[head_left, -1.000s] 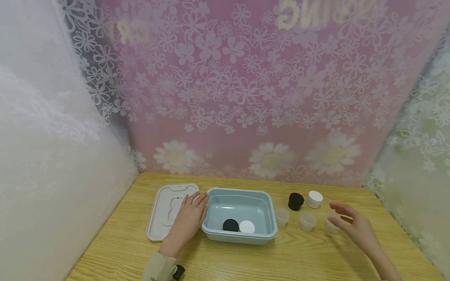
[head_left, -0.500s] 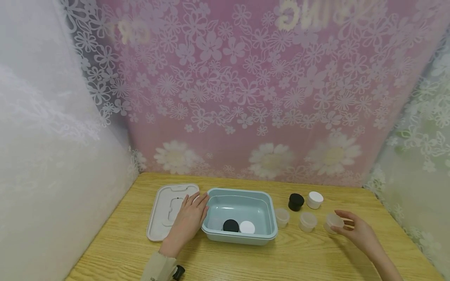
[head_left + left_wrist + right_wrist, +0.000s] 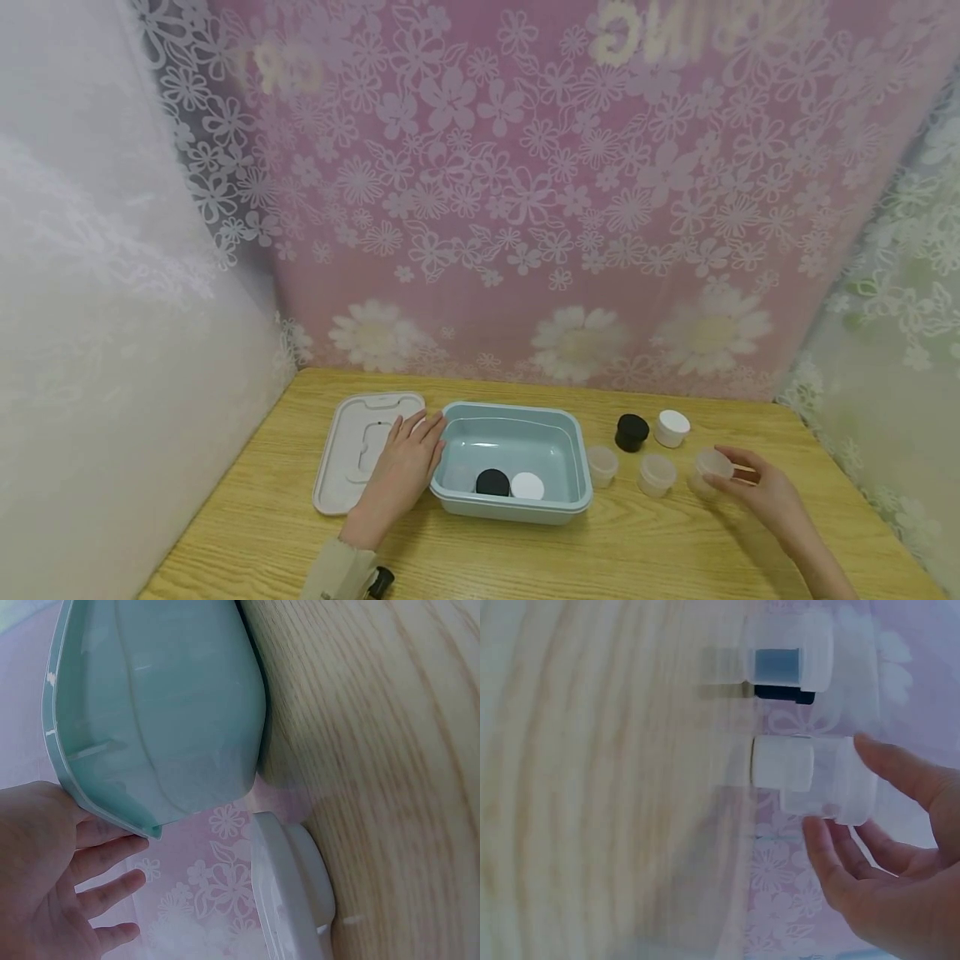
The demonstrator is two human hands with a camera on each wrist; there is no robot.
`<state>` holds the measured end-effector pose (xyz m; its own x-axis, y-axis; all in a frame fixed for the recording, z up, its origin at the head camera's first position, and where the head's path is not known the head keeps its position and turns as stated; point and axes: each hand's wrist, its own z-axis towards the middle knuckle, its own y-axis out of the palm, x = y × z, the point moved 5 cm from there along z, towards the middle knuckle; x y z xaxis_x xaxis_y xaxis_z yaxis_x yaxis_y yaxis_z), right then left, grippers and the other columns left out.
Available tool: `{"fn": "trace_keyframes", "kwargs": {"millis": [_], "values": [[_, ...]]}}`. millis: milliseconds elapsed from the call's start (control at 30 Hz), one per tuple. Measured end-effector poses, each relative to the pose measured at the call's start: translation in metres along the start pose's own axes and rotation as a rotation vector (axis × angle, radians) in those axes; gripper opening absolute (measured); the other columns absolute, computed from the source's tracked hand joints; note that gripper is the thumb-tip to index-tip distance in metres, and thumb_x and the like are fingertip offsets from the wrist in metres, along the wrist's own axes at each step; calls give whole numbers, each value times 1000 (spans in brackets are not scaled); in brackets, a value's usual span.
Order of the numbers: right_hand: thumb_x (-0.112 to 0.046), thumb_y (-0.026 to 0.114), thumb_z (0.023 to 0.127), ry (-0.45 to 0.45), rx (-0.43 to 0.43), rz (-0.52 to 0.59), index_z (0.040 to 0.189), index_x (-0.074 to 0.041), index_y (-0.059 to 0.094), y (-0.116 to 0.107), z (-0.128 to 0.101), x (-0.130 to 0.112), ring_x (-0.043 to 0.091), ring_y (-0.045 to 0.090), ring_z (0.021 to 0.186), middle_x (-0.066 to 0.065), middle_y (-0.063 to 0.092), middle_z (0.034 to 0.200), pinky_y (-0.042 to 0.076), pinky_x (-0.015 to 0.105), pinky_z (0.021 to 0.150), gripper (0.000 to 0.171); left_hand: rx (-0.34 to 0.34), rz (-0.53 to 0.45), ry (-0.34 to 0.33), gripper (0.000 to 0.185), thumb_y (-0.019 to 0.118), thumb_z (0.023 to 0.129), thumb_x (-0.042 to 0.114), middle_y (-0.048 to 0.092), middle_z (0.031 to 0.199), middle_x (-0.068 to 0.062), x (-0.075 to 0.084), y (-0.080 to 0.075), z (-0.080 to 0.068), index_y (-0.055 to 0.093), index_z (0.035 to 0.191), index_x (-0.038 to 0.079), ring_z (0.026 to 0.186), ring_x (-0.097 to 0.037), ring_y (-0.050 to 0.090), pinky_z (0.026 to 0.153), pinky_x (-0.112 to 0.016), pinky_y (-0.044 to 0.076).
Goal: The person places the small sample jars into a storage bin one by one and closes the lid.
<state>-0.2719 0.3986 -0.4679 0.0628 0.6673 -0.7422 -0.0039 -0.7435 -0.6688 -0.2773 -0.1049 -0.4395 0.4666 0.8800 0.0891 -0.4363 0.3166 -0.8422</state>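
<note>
On table, three clear jars [image 3: 657,473], two lidded jars [image 3: 651,430], one tub [image 3: 510,462]

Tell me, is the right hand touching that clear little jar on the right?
Touching. The right wrist view shows the right hand with thumb and fingers pinching the clear jar; the head view agrees.

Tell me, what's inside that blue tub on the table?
Inside the blue tub sit a black lid and a white lid, side by side near the front wall. That wall hides whatever lies right behind it.
</note>
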Motion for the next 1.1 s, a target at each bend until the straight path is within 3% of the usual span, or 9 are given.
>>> {"fn": "trace_keyframes", "kwargs": {"millis": [33, 133, 200, 267, 433, 533, 733, 933, 1100], "values": [[-41, 67, 98, -11, 13, 9, 152, 7, 36, 0, -1, -2, 54, 50, 126, 38, 38, 148, 61, 41, 81, 79, 0, 1, 0, 36, 65, 100, 18, 64, 136, -11, 0, 0, 0, 66, 134, 3, 133, -36, 53, 111, -61, 40], [-39, 69, 97, -44, 44, 53, 152, 4, 38, 1, -3, -12, 20, 67, 111, 35, 42, 147, 61, 34, 80, 76, -1, 1, -2, 36, 65, 100, 18, 64, 136, -11, 0, -1, 0, 66, 133, 3, 133, -36, 53, 110, -61, 40], [-37, 70, 97, -68, 52, 84, 151, 2, 40, 2, -4, -20, -2, 64, 101, 31, 45, 146, 60, 30, 80, 73, -1, 1, -3, 36, 65, 100, 18, 64, 136, -11, 0, -1, 0, 66, 133, 3, 133, -36, 53, 110, -61, 40], [-35, 71, 97, -98, 57, 110, 150, 0, 42, 4, -5, -29, -19, 52, 93, 22, 50, 142, 59, 24, 79, 70, -1, 0, -4, 36, 66, 100, 17, 64, 136, -11, 0, -2, 0, 66, 133, 3, 133, -36, 53, 110, -61, 40], [-25, 72, 96, -237, 67, 152, 147, 1, 47, 10, -6, -52, -15, 55, 102, -13, 53, 130, 55, 15, 82, 62, -8, -1, -7, 36, 65, 100, 17, 64, 136, -11, 1, -2, -1, 66, 133, 3, 133, -37, 53, 111, -60, 40], [-21, 72, 96, -302, 55, 167, 146, 1, 48, 14, -6, -64, -12, 54, 106, -22, 51, 128, 53, 12, 84, 59, -10, -5, -8, 37, 65, 100, 17, 64, 136, -11, 1, -2, 0, 65, 134, 3, 133, -37, 53, 111, -61, 39], [-22, 72, 97, -340, -1, 170, 148, -6, 49, 25, -3, -83, -12, 53, 111, -8, 50, 139, 52, 15, 89, 58, -18, -9, -15, 37, 65, 100, 18, 64, 136, -11, 0, -1, 0, 65, 134, 3, 133, -37, 52, 112, -60, 39], [-19, 73, 96, -402, -40, 164, 145, -6, 52, 35, 3, -105, -5, 56, 112, 13, 55, 138, 52, 16, 91, 55, -22, -8, -18, 37, 65, 101, 18, 63, 137, -11, 0, -1, 0, 65, 135, 3, 134, -36, 52, 112, -60, 39], [-21, 74, 95, -421, -108, 177, 144, -6, 53, 46, 9, -120, 3, 61, 114, 18, 57, 137, 54, 22, 93, 56, -8, -15, -9, 36, 65, 100, 17, 64, 136, -11, 1, -2, 1, 65, 134, 3, 133, -37, 53, 111, -61, 39]]}}
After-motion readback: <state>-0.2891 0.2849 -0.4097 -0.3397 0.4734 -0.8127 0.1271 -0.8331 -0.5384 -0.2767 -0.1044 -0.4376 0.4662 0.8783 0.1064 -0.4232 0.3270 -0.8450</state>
